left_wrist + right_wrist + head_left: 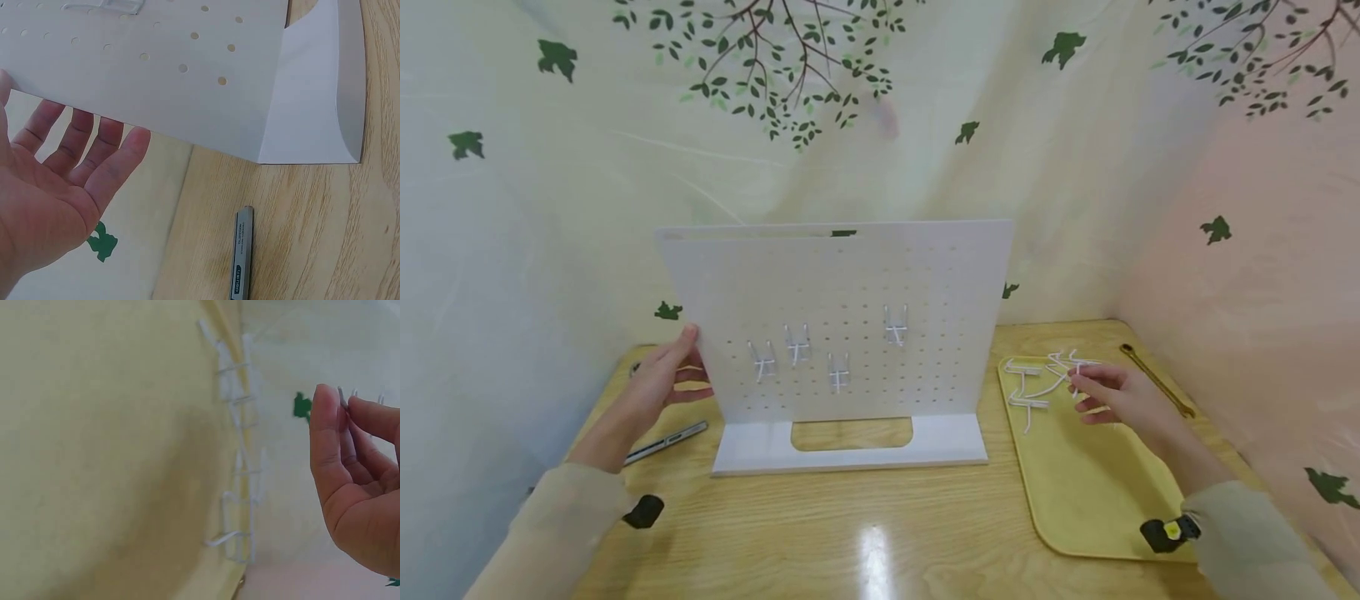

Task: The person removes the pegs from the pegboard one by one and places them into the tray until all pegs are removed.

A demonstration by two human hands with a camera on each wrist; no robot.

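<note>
A white pegboard [857, 283] stands upright on its flat white base [752, 446], with several white wire hooks [895, 327] fixed in its holes. My left hand [658, 379] grips the board's left edge, thumb on the front and fingers behind. In the left wrist view the fingers [103, 162] show past that edge. Over the far end of the yellow tray [1090, 500], my right hand [1112, 396] pinches a white wire hook [1077, 380] between thumb and fingertips. More loose wire hooks [1028, 403] lie in the tray just left of that hand.
A grey utility knife [667, 442] lies on the wooden table [820, 533] left of the pegboard base. Along the tray's right side lies a wrench [1157, 381]. Behind the table hangs a pale curtain [1060, 167] with a leaf print.
</note>
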